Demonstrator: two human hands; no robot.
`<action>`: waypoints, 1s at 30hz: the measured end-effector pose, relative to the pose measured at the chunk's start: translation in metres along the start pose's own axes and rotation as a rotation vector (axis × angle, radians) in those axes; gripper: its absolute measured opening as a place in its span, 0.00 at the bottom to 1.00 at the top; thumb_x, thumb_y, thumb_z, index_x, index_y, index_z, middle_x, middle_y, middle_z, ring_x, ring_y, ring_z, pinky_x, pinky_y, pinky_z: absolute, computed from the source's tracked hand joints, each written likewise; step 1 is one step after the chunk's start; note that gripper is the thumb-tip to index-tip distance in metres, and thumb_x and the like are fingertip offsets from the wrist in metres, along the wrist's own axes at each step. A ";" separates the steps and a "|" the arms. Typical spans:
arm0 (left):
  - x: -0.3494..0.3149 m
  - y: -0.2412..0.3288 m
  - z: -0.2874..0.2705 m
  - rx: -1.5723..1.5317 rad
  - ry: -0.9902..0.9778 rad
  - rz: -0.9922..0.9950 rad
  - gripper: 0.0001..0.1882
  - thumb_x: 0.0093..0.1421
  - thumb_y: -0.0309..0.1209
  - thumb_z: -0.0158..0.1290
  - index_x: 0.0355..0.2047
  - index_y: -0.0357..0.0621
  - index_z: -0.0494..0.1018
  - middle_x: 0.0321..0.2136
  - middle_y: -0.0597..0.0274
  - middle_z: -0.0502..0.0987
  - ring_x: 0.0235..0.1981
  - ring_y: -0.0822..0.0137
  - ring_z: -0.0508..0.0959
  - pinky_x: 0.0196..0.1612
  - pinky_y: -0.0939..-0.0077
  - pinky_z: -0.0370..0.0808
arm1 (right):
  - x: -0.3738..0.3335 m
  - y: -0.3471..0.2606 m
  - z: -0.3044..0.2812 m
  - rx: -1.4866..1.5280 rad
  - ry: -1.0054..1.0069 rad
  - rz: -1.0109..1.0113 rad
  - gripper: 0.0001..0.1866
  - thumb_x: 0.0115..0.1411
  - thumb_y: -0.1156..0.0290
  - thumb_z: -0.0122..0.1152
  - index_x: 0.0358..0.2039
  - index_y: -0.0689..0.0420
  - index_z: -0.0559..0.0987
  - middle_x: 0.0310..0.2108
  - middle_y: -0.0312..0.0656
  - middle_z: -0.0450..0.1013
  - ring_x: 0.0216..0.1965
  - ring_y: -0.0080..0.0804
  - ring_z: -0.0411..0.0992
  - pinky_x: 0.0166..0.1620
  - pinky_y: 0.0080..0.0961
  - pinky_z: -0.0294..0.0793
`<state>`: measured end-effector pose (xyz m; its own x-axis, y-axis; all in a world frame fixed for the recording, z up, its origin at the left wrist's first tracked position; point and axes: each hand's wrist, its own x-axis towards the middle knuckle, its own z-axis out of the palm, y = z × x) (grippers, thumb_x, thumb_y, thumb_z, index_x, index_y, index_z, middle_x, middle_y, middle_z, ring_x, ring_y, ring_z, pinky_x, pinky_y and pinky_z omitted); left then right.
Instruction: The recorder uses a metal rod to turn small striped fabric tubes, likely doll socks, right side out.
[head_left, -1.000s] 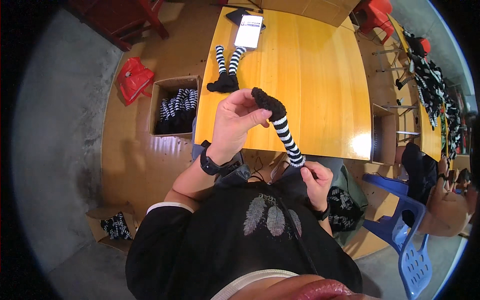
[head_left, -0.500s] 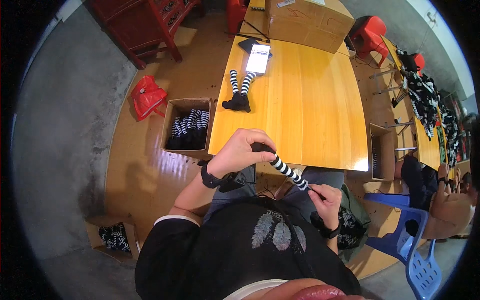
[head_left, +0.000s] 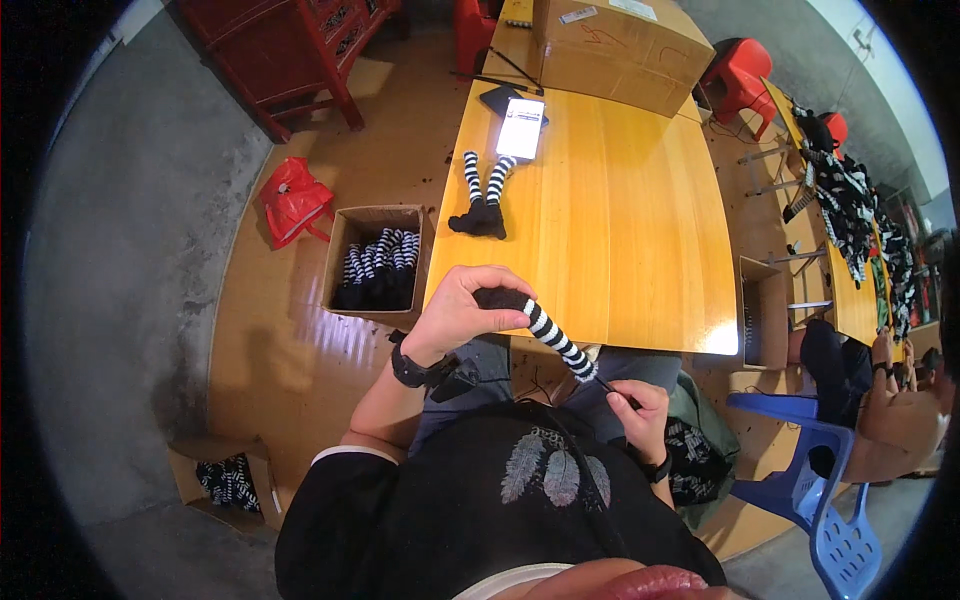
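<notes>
My left hand (head_left: 458,318) is closed around the black foot end of a small black-and-white striped knitted sock-like leg (head_left: 556,336). The piece slants down to the right, over my lap at the table's near edge. My right hand (head_left: 641,412) grips a thin dark rod (head_left: 605,385), whose far end is hidden inside the piece's frayed white opening. Two similar striped legs with black feet (head_left: 480,218) lie on the wooden table (head_left: 650,230), beyond my left hand. A lit phone (head_left: 521,130) rests just past them.
Left of the table, a cardboard box (head_left: 335,262) holds several striped pieces. A large carton (head_left: 625,60) stands at the table's far end. A red bag (head_left: 293,200) is on the floor. To the right are a blue plastic chair (head_left: 800,480) and another person (head_left: 895,420).
My left hand has shifted slightly left with the striped leg. My right hand has drawn away from the leg's opening, and more of the dark rod shows between them.
</notes>
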<state>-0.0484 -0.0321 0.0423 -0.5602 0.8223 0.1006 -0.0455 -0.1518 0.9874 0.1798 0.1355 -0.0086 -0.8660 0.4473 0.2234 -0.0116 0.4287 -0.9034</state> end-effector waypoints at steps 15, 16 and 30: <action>-0.004 -0.012 -0.001 -0.194 0.061 -0.007 0.09 0.44 0.19 0.57 0.27 0.33 0.72 0.22 0.64 0.74 0.22 0.77 0.72 0.26 0.86 0.70 | 0.006 0.006 0.010 0.135 -0.098 0.044 0.04 0.49 0.77 0.56 0.24 0.65 0.75 0.18 0.38 0.71 0.19 0.20 0.68 0.24 0.14 0.64; -0.004 -0.011 -0.003 -0.195 0.060 -0.005 0.09 0.44 0.19 0.57 0.27 0.33 0.72 0.22 0.64 0.74 0.22 0.77 0.72 0.26 0.86 0.70 | 0.005 0.007 0.008 0.153 -0.104 0.050 0.04 0.49 0.77 0.55 0.25 0.65 0.75 0.19 0.38 0.72 0.19 0.19 0.67 0.24 0.14 0.64; -0.004 -0.003 -0.003 -0.185 -0.067 -0.051 0.08 0.43 0.20 0.58 0.26 0.34 0.73 0.22 0.66 0.73 0.21 0.78 0.71 0.25 0.88 0.67 | 0.004 0.005 -0.003 0.075 -0.069 -0.026 0.05 0.47 0.77 0.56 0.24 0.64 0.76 0.20 0.42 0.73 0.20 0.25 0.70 0.25 0.16 0.67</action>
<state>-0.0487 -0.0370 0.0384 -0.4969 0.8654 0.0648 -0.2274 -0.2020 0.9526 0.1774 0.1415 -0.0111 -0.8972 0.3808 0.2237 -0.0697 0.3780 -0.9232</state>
